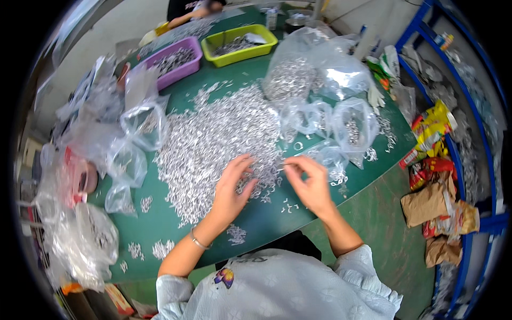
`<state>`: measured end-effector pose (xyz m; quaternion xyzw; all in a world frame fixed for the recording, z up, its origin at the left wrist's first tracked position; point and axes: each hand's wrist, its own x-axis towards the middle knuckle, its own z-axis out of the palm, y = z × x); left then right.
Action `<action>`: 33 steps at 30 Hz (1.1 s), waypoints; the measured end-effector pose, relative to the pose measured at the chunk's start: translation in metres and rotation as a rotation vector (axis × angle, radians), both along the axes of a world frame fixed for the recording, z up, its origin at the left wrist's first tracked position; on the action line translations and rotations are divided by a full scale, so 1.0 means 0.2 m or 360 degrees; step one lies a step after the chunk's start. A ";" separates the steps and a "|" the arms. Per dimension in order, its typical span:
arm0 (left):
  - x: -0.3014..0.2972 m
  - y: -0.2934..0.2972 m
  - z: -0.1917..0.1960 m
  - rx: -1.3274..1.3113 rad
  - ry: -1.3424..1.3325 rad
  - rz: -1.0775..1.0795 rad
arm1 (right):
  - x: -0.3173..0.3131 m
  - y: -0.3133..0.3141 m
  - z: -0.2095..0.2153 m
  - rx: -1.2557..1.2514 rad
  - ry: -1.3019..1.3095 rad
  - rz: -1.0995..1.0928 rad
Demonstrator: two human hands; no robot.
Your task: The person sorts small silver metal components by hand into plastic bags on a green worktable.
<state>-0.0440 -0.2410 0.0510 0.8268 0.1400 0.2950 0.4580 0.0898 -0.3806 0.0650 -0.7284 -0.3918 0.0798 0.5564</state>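
A wide pile of small silvery metal pieces, many of them link-shaped, covers the middle of the green table. My left hand is over the pile's near right part, its thumb apart from the curved fingers, with nothing visible between them. Just right of the pile, my right hand is closed in a pinch of thumb and forefinger. At its fingertips shows a small metal piece, too small to make out its exact kind. A few loose pieces lie below this hand.
Open clear plastic bags with metal pieces stand to the right; more bags crowd the left. A purple basin and a yellow-green basin sit at the back. Another person is beyond. A blue rack stands at right.
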 end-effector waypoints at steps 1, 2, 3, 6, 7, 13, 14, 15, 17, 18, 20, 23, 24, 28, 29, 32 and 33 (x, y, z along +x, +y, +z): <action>-0.01 0.02 0.00 0.0120 0.0000 0.0054 | 0.06 -0.07 0.04 0.0108 -0.0291 -0.0145; -0.03 0.06 0.00 0.0237 0.0007 0.0116 | 0.14 -0.15 0.10 0.0237 -0.0397 -0.0338; -0.07 0.11 -0.03 0.0404 0.0042 0.0153 | 0.23 -0.24 0.12 0.0290 -0.0430 -0.0578; -0.15 0.18 -0.08 0.0506 0.0198 0.0265 | 0.58 -0.51 0.07 0.0114 -0.0871 -0.1312; -0.16 0.19 -0.08 0.0576 0.0260 0.0301 | 0.74 -0.63 -0.04 -0.0056 -0.0874 -0.1426; -0.21 0.23 -0.17 0.0676 0.0436 0.0442 | 1.20 -0.87 -0.45 -0.0777 -0.1404 -0.1363; -0.23 0.22 -0.18 0.0697 0.0452 0.0471 | 1.21 -0.85 -0.47 -0.0827 -0.1405 -0.1277; -0.23 0.22 -0.18 0.0716 0.0468 0.0498 | 1.22 -0.84 -0.48 -0.0879 -0.1407 -0.1191; -0.25 0.23 -0.22 0.0741 0.0473 0.0535 | 1.22 -0.82 -0.50 -0.1091 -0.1408 -0.1042; -0.26 0.23 -0.22 0.0743 0.0469 0.0538 | 1.19 -0.80 -0.47 -0.1023 -0.1302 -0.0994; -0.28 0.22 -0.22 0.0746 0.0478 0.0566 | 1.19 -0.83 -0.47 -0.0896 -0.1271 -0.0998; -0.27 0.22 -0.22 0.0772 0.0477 0.0608 | 1.03 -0.87 -0.29 -0.0638 -0.1003 -0.1046; -0.26 0.21 -0.20 0.0783 0.0497 0.0643 | 0.98 -0.84 -0.23 -0.0528 -0.0828 -0.1129; -0.24 0.23 -0.26 0.0820 0.0479 0.0809 | 0.67 -0.68 0.04 -0.0124 -0.1047 -0.0962; -0.21 0.22 -0.26 0.0804 0.0496 0.0847 | 0.61 -0.61 0.06 -0.0001 -0.0961 -0.0771; -0.16 0.20 -0.23 0.0804 0.0590 0.0867 | 0.40 -0.38 0.11 -0.0052 -0.0703 -0.0044; -0.14 0.21 -0.23 0.0813 0.0604 0.0886 | 0.35 -0.31 0.09 -0.0152 -0.0533 0.0227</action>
